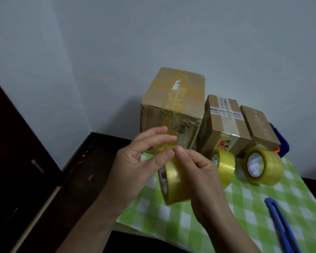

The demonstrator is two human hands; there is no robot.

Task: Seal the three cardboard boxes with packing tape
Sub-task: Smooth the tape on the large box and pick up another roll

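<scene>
Three cardboard boxes stand at the back of a green checked cloth [254, 207]: a large box [173, 103] on the left, a medium box [224, 123] with a white label, and a small box [259, 125] on the right. In front of the large box my right hand [201, 178] holds a yellowish roll of packing tape [171, 181] above the cloth. My left hand [140, 159] pinches the loose tape end [164, 147] pulled up from that roll, thumb and fingers meeting my right thumb there.
Two more tape rolls [223, 167] [263, 166] lie on the cloth before the smaller boxes. A blue utility knife [281, 227] lies at the right front. A blue object [281, 143] sits behind the small box. Dark table surface [80, 170] extends left; a wall stands behind.
</scene>
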